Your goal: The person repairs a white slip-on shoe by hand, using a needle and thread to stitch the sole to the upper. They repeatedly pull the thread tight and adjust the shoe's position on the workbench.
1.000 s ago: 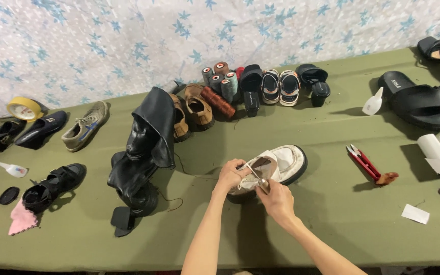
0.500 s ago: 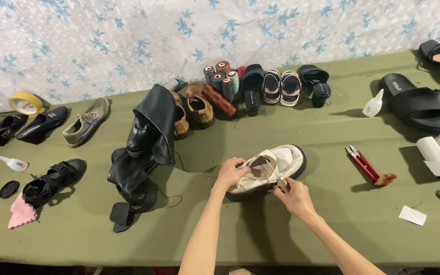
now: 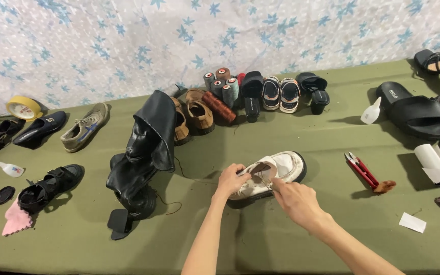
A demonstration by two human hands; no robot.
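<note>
Your left hand [image 3: 231, 179] is closed around the heel end of the white shoe [image 3: 273, 172], which lies on its side near the middle of the green table [image 3: 281, 239]. Your right hand [image 3: 294, 199] rests just near of the shoe, fingers pinched together at its opening; what they pinch is too small to tell. A tall black boot [image 3: 141, 158] stands to the left, red snips [image 3: 361, 169] lie to the right.
</note>
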